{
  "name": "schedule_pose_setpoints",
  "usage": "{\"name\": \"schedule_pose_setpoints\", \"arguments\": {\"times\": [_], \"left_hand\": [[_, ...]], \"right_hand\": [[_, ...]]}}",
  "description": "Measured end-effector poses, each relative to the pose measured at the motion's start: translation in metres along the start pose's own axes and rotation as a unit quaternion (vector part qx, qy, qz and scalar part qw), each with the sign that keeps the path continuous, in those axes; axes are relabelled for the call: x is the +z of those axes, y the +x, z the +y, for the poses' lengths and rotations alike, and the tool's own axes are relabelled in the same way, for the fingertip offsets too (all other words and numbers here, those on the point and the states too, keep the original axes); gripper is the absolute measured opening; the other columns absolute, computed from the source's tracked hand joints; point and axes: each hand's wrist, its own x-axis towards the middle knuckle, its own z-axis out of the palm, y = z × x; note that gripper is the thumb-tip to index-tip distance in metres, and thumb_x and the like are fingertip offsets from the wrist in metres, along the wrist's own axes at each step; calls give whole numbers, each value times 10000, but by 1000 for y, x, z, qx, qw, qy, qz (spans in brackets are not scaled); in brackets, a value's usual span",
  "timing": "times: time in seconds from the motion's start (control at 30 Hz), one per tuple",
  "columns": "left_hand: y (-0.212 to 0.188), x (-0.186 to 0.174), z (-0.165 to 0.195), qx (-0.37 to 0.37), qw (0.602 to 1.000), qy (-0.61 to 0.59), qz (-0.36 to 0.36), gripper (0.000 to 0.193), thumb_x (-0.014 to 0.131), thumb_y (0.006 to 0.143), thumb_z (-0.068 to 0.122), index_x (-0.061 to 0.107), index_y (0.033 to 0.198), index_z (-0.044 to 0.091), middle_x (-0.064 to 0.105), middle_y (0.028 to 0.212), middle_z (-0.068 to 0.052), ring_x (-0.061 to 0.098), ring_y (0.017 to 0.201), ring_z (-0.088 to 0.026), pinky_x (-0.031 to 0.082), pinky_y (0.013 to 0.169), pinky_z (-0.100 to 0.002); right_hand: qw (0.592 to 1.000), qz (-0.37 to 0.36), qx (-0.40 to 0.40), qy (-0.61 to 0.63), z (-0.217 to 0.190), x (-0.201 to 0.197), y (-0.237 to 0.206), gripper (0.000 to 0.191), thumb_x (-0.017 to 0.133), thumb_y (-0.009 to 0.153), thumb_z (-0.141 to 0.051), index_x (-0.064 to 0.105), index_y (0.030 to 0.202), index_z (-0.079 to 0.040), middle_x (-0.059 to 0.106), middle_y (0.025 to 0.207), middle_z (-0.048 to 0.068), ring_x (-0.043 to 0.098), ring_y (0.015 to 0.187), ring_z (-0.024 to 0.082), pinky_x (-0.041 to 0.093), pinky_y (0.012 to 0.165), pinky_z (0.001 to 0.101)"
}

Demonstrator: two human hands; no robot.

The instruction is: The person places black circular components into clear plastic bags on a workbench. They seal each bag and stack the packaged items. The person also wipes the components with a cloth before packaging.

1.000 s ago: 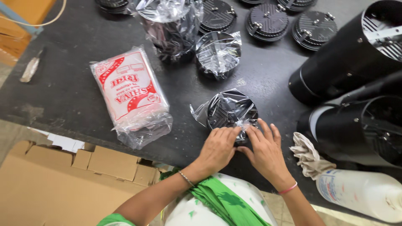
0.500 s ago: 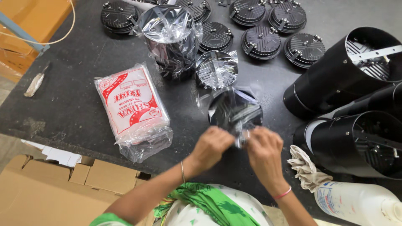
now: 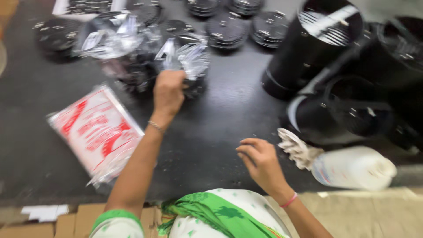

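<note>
My left hand (image 3: 168, 91) is stretched forward over the black table (image 3: 220, 132), gripping a clear plastic bag with a black round part inside (image 3: 189, 59). It holds that bag next to other bagged black parts (image 3: 119, 48). My right hand (image 3: 260, 161) hovers low near the table's front edge, fingers loosely curled and holding nothing. The picture is blurred by motion.
A red and white printed plastic packet (image 3: 99, 132) lies at the left. Stacks of black round discs (image 3: 229, 28) line the far side. Large black cylinders (image 3: 317, 44) stand at the right, with a crumpled cloth (image 3: 297, 150) and a white bottle (image 3: 352, 167) lying near them. Cardboard boxes (image 3: 66, 222) sit below the table edge.
Both hands were together on the bagged black part near the front edge. My left hand has carried it forward to the other bags, and my right hand has let go and stayed near the edge.
</note>
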Motion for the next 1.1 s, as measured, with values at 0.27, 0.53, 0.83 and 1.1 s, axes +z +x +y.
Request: {"name": "schedule_pose_setpoints", "arguments": {"times": [0.27, 0.53, 0.83, 1.1], "left_hand": [[-5, -6, 3, -28, 990, 89, -102, 397, 785, 902, 123, 613, 1256, 73, 592, 1258, -116, 533, 1305, -314, 209, 1236, -600], [-26, -49, 41, -106, 988, 96, -66, 686, 834, 921, 253, 491, 1473, 33, 433, 1572, -195, 376, 1494, -375, 194, 1217, -620], [-61, -75, 107, -245, 938, -232, -77, 431, 648, 1045, 355, 598, 1397, 112, 617, 1429, -82, 579, 1373, -248, 424, 1205, -391], [-127, 17, 116, -392, 448, -798, -92, 675, 436, 1027, 504, 507, 1481, 11, 637, 1379, -132, 600, 1261, -241, 482, 1095, -405]], "right_hand": [[996, 79, 42, -1, -6, -24, -26, 200, 759, 851, -98, 725, 1047, -86, 704, 1124, 89, 647, 1080, 297, 491, 939, 406], [941, 182, 119, -260, 42, -134, -12, 367, 757, 872, -82, 677, 1228, -38, 639, 1122, 128, 576, 1094, 334, 419, 946, 452], [975, 175, 89, -105, 17, -153, -16, 197, 727, 912, -56, 705, 1107, -37, 688, 988, 78, 655, 902, 191, 508, 797, 312], [636, 16, 211, 742, 43, -71, -22, 136, 706, 1156, -102, 603, 1150, -13, 647, 1020, -31, 571, 852, 1, 471, 710, 160]]}}
